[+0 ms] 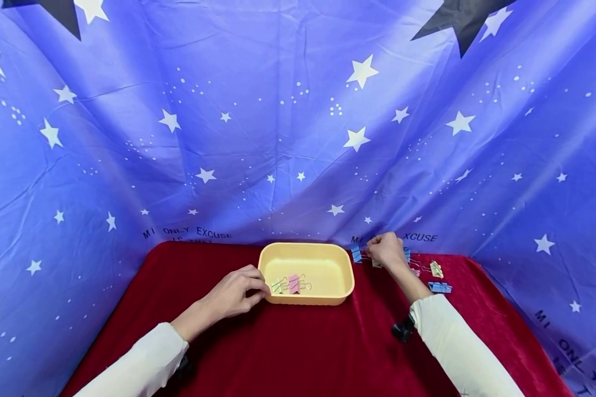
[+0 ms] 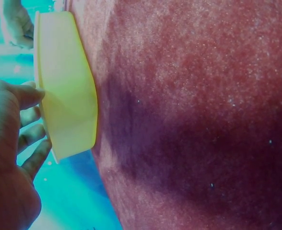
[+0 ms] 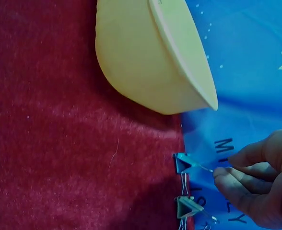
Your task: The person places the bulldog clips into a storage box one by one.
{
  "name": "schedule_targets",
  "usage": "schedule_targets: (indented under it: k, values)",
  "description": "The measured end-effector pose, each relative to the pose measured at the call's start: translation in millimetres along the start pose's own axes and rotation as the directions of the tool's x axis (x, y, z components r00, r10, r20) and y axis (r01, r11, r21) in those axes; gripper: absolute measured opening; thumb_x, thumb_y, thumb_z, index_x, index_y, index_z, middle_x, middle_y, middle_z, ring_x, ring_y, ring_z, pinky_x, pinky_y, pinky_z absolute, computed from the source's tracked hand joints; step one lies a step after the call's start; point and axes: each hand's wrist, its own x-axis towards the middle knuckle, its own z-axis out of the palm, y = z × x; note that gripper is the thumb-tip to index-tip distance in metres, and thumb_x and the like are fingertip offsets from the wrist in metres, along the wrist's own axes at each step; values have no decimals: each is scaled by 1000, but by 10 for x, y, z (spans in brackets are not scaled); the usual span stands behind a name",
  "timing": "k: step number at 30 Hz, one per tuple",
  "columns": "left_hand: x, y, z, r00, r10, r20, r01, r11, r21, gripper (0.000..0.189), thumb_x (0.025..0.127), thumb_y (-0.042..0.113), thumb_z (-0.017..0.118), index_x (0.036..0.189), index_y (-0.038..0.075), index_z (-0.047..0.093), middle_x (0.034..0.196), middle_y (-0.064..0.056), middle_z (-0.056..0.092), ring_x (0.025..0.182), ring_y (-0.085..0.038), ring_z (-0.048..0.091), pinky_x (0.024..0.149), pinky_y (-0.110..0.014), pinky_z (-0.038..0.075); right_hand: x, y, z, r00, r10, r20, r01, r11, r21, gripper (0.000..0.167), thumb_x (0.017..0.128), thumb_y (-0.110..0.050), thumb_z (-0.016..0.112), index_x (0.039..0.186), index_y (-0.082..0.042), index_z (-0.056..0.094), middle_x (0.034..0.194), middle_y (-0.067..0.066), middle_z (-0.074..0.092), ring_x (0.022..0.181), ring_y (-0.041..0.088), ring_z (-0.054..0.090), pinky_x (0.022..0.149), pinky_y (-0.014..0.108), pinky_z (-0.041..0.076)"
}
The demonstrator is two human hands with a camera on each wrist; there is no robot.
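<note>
Right of centre in the head view, your right hand (image 1: 388, 251) pinches a wire handle (image 3: 204, 167) of the blue clip (image 3: 183, 164); a greenish clip (image 3: 185, 207) sits just beside it, so lifting sideways could snag its wires, and so thin a hold could slip. At lower centre, your left hand (image 1: 233, 295) grips the left end of the yellow tray (image 1: 308, 300), fingers slightly bent; pressing down there might tip it, jostling the pink clip (image 1: 294, 283) inside.
</note>
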Motion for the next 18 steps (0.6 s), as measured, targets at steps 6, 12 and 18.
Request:
schedule_targets:
  k: [6,12,18]
  values:
    - [-3,-16,-1,1000,9,-7,-9,1000,7,15,91,5,89,100,17,89,96,5,77,96,-12,67,87,-29,63,47,57,-33,1000,14,-14,-14,1000,-19,24,98,-6,72,117,0,85,120,22,84,91,28,80,75,34,63]
    - [-1,-9,0,1000,-6,2,6,1000,14,14,92,7,90,101,18,89,97,6,77,97,-11,68,88,-28,63,249,217,-11,1000,19,7,-20,998,63,17,94,-7,77,106,-6,88,97,12,87,81,22,78,104,49,62]
    - [0,1,15,1000,1,1,-1,1000,14,14,92,7,89,100,18,89,97,6,77,97,-11,67,88,-28,62,231,158,-1,993,117,14,-118,979,164,22,94,-2,76,114,4,85,89,14,86,75,19,82,122,58,53]
